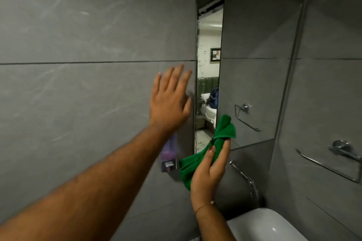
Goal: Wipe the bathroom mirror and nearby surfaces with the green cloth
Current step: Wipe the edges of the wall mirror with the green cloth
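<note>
The bathroom mirror (254, 76) fills the wall ahead, seen at a steep angle; its left strip reflects a bedroom. My left hand (169, 100) is raised with fingers spread, palm toward the grey tiled wall (78, 94) just left of the mirror's edge; whether it touches the wall is unclear. My right hand (210, 170) is below it, shut on the bunched green cloth (223, 131). The cloth's top end rises in front of the mirror's lower left corner, and its other end hangs to the left of my palm.
A purple packet (169, 154) hangs on the wall below my left hand. A chrome tap (248, 180) curves over the white basin (268, 225) at bottom right. A chrome towel ring (340, 154) is fixed to the right wall, with its reflection in the mirror.
</note>
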A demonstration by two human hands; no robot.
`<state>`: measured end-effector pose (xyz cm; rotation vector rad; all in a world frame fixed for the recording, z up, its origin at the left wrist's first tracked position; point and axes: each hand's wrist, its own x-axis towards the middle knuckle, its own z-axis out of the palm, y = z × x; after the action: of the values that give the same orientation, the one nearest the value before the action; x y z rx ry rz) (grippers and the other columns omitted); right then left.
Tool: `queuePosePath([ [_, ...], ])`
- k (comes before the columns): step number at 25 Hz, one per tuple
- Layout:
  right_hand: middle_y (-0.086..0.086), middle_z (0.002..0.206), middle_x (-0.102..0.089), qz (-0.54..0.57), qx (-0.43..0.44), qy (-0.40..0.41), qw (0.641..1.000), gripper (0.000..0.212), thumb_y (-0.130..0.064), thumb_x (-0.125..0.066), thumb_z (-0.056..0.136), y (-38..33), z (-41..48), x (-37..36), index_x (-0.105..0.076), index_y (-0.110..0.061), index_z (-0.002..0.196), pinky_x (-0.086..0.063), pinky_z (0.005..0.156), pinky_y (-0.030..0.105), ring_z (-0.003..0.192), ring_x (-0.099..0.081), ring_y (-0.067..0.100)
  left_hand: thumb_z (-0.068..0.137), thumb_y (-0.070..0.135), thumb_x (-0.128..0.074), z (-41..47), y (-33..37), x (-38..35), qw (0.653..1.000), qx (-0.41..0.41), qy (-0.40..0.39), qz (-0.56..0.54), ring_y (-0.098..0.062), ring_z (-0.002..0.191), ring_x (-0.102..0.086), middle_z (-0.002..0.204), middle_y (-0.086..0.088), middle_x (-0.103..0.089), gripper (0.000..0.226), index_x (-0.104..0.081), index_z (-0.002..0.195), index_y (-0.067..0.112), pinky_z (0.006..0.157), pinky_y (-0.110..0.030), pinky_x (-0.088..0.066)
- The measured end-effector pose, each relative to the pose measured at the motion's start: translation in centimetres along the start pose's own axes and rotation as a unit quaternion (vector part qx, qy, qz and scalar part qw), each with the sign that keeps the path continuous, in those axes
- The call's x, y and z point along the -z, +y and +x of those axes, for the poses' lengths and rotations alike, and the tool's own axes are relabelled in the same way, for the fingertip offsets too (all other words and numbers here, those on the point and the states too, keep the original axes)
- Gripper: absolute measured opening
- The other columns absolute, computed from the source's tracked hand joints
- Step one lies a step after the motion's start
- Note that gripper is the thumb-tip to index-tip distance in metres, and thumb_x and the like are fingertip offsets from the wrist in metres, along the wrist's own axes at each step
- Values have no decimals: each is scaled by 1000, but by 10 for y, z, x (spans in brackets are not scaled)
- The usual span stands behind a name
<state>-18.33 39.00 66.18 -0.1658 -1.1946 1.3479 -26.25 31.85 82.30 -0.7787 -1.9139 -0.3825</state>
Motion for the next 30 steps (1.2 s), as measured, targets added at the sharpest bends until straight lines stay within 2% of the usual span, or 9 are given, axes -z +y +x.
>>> queuePosePath([
  [3, -19, 159, -44, 9, -13, -9, 1000, 57, -35, -44, 105, 42, 41, 3, -25, -44, 158, -40, 116, 8, 146, -46, -7, 106, 47, -41, 69, -11, -25, 997, 39, -26, 60, -30, 172, -4, 187, -10, -5, 82, -12, 178, 22, 139, -57, -5],
  [5, 0, 166, -43, 1, -26, -41, 999, 57, -26, -43, 106, 79, 60, -5, -27, -45, 158, -43, 122, 25, 153, -46, 12, 108, 48, -40, 100, -25, -42, 995, 32, -14, 98, -30, 172, 1, 187, -9, 1, 84, -5, 179, 22, 138, -58, -4],
  [8, 9, 177, -20, -135, 35, -152, 979, 58, -34, -39, 110, 134, 80, -23, -20, -28, 165, -27, 133, 52, 164, -22, 26, 109, 47, -37, 110, -36, -68, 986, -1, 41, 163, -33, 172, -5, 187, -11, -5, 80, -8, 179, 23, 138, -60, -8],
  [10, 8, 180, -3, -297, 136, -208, 922, 65, -53, -32, 110, 174, 85, -23, -27, -17, 164, -9, 136, 49, 167, -4, 28, 109, 47, -38, 104, -37, -82, 978, -15, 76, 196, -35, 171, -11, 186, -12, -11, 78, -12, 179, 23, 137, -61, -11],
  [12, 8, 180, 3, -380, 157, -198, 890, 73, -63, -29, 108, 211, 77, -9, -43, -8, 153, -1, 136, 44, 167, 0, 30, 109, 47, -38, 104, -40, -89, 975, -19, 99, 200, -37, 170, -16, 185, -13, -16, 77, -16, 178, 22, 136, -62, -14],
  [16, 6, 179, 10, -427, 140, -171, 877, 76, -59, -25, 108, 262, 41, 31, -54, 5, 136, -11, 133, 53, 167, 4, 30, 109, 47, -38, 105, -39, -92, 971, -13, 116, 210, -39, 170, -18, 184, -15, -19, 76, -19, 178, 21, 135, -65, -15],
  [22, 12, 179, -1, -414, 167, -141, 884, 67, -56, -25, 108, 235, 76, -5, -51, -2, 137, -7, 135, 53, 166, -6, 37, 108, 45, -40, 105, -36, -89, 969, -17, 103, 224, -38, 171, -13, 185, -14, -13, 79, -15, 179, 21, 137, -63, -11],
  [26, 11, 179, -6, -391, 238, -129, 880, 60, -53, -26, 108, 180, 129, -46, -48, -10, 143, -3, 135, 45, 166, -8, 35, 108, 44, -40, 102, -37, -89, 972, -22, 97, 213, -37, 172, -7, 186, -13, -7, 80, -10, 179, 20, 136, -63, -10],
  [30, 5, 180, -4, -375, 302, -118, 869, 52, -46, -22, 112, 117, 182, -90, -46, -17, 147, -14, 134, 54, 167, -5, 28, 112, 43, -42, 100, -40, -91, 974, -29, 90, 206, -36, 172, -1, 187, -12, -1, 81, -5, 179, 18, 137, -62, -7],
])
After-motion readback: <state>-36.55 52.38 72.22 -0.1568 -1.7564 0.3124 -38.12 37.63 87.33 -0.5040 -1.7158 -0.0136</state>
